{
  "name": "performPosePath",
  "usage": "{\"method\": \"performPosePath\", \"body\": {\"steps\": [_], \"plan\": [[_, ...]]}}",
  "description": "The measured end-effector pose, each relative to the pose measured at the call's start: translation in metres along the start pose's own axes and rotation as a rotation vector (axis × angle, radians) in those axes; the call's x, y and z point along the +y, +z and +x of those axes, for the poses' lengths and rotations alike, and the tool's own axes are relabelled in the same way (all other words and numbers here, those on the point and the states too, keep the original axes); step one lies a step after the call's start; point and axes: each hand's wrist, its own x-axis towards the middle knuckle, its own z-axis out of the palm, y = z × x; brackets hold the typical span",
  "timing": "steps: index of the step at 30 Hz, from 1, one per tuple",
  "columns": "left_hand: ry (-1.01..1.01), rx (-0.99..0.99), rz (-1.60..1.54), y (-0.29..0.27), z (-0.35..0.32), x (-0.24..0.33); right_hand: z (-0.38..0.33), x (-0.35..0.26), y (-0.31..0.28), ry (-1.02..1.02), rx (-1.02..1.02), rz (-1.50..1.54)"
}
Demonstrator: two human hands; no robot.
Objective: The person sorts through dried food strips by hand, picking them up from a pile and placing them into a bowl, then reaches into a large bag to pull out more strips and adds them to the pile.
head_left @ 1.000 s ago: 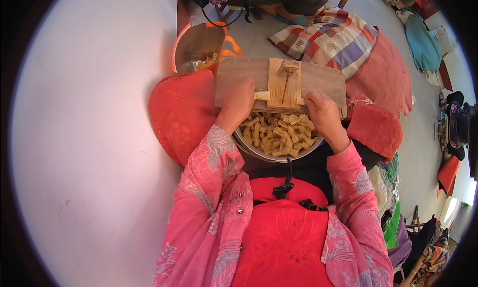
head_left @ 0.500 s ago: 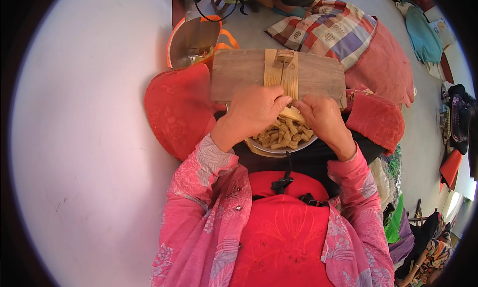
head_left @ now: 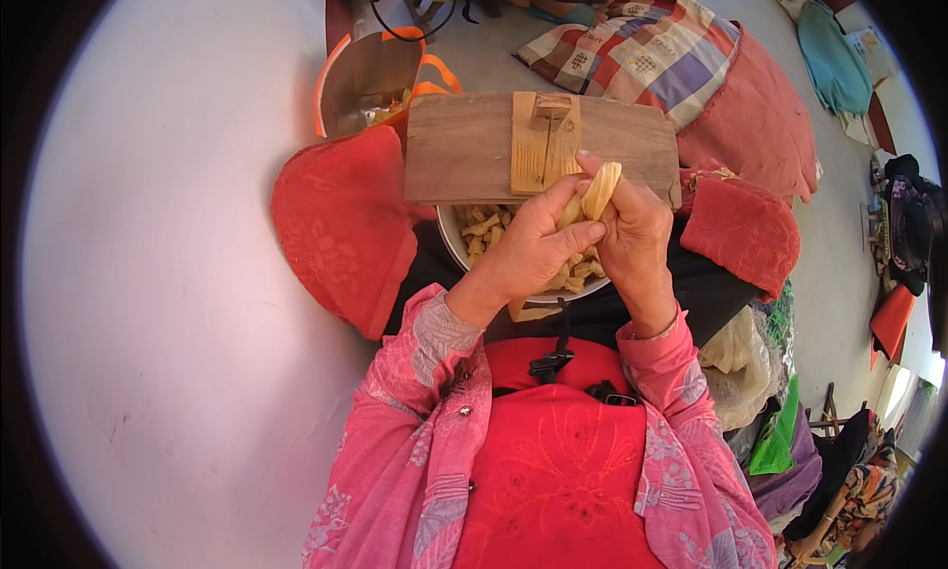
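The left hand (head_left: pixel 541 235) and right hand (head_left: pixel 635 238) pinch a yellow strip (head_left: pixel 601 189) in a narrow grip, probably to steady it; a bowl (head_left: pixel 449 241) sits below.

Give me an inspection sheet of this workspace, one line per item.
Surface: wooden board, overlapping the far side of the bowl in view.
Job's things: folded yellowish strip; similar pieces in the bowl.
Clutter: scraps inside orange-rimmed container; green item at lower right.
Hands: left hand and right hand both gripping the strip.
Cables: thin dark loop near the container; strap or cord, unclear.
Surroundings: checked cloth beyond the board; someone's patterned sleeve, lower right.
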Motion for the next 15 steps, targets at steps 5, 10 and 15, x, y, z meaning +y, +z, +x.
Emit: {"method": "performPosePath", "body": {"steps": [5, 10, 15], "plan": [[-0.250, 0.032, 0.014, -0.024, -0.006, -0.008, 0.007, -0.011, -0.008, -0.015, -0.123, -0.228], [0.252, 0.218, 1.206, 0.004, -0.028, -0.016, -0.030, 0.006, -0.013, 0.162, -0.229, -0.009], [0.348, 0.286, 0.861, 0.022, -0.039, -0.041, -0.065, 0.014, -0.016, 0.378, -0.216, 0.329]]}}
